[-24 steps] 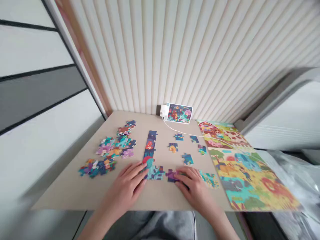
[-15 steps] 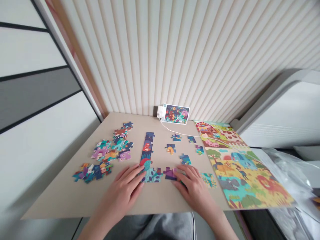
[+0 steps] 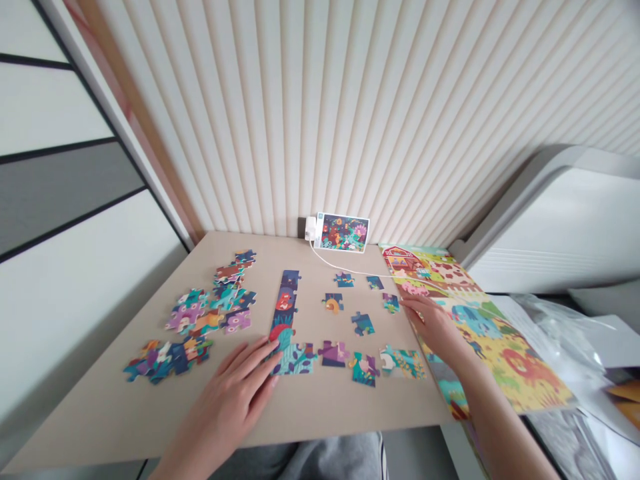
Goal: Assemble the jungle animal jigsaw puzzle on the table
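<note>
My left hand [image 3: 234, 393] lies flat on the beige board [image 3: 320, 417], its fingertips against the lower end of a long assembled jigsaw strip [image 3: 284, 307]. My right hand [image 3: 434, 327] rests on a printed farm-scene puzzle picture [image 3: 493, 347], with its fingertips near a small loose jigsaw piece [image 3: 391, 303]. Neither hand visibly holds anything. A row of jigsaw sections [image 3: 365, 369] lies along the front of the board, and several loose pieces sit above it. Large heaps of jigsaw pieces [image 3: 190, 312] lie to the left.
A small picture card [image 3: 343, 233] stands at the board's back edge beside a white plug [image 3: 311, 228] and its white cable. A ribbed wall rises behind. Crumpled clear plastic [image 3: 555, 333] lies to the right, beyond the board's edge.
My right hand has moved up and right from the front row onto the farm picture, uncovering pieces there. My left hand has barely shifted, and the view has swung slightly.
</note>
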`<action>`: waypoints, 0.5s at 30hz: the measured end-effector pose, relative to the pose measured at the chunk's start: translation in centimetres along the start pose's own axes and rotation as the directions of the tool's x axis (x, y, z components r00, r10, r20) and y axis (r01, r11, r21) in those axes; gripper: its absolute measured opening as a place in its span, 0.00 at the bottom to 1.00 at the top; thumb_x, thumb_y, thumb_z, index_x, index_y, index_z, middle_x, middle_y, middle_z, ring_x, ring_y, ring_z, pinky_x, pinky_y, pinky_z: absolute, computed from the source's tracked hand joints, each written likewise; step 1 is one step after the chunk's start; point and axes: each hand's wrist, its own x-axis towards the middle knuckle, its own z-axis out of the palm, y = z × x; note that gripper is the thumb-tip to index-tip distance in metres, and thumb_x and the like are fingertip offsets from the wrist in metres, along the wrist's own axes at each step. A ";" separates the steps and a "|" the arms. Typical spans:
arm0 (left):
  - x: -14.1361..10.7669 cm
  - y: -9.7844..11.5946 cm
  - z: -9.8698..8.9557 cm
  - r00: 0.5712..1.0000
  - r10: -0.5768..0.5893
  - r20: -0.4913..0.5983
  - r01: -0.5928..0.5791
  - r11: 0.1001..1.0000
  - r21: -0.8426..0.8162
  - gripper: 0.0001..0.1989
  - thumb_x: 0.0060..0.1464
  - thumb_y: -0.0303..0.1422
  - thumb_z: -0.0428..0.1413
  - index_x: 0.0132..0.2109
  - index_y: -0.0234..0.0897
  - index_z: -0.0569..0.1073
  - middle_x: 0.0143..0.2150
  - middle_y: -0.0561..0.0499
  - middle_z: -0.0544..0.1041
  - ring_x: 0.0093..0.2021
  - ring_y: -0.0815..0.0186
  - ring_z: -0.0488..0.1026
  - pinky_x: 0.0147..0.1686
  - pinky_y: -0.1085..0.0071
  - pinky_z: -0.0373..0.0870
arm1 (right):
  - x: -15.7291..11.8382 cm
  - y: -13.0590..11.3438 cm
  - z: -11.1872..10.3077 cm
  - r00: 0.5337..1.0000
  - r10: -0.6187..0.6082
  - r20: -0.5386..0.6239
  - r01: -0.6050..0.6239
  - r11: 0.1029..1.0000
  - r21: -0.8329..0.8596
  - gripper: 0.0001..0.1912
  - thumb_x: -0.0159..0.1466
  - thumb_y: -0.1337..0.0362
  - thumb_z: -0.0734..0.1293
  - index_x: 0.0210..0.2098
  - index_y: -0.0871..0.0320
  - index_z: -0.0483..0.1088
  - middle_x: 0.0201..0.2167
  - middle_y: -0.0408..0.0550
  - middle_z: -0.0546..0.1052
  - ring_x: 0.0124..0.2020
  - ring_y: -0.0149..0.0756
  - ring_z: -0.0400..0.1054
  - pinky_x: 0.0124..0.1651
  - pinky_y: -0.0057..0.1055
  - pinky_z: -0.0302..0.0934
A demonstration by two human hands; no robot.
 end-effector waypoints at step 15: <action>-0.3 -0.7 0.6 1.000 0.014 0.010 -0.014 1.000 0.026 0.25 0.65 0.38 0.57 0.67 0.47 0.69 0.68 0.51 0.70 0.68 0.53 0.67 0.64 0.54 0.71 | 4.0 1.6 4.4 0.990 -0.122 0.065 0.116 0.989 0.091 0.22 0.74 0.59 0.56 0.62 0.48 0.73 0.63 0.50 0.73 0.63 0.47 0.67 0.66 0.51 0.63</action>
